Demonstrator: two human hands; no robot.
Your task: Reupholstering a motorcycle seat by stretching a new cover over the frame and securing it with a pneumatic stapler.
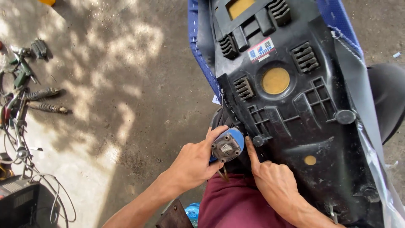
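An upturned motorcycle seat [291, 88] lies before me, its black plastic base up, with a blue cover [201, 59] wrapped over the edges. My left hand [192, 162] grips a blue staple gun [227, 145], its metal end cap facing me, pressed against the seat's near-left edge. My right hand [272, 181] rests on the seat base beside the tool. Its index finger points up along the edge and presses the cover down next to a round black rubber bump [258, 140].
Concrete floor spreads to the left. Tools, two shock-absorber springs [44, 99] and tangled cables [19, 139] lie at the far left. A dark box [17, 204] sits at the bottom left. Clear plastic film [382, 169] hangs on the seat's right side. My maroon trousers [236, 207] are below.
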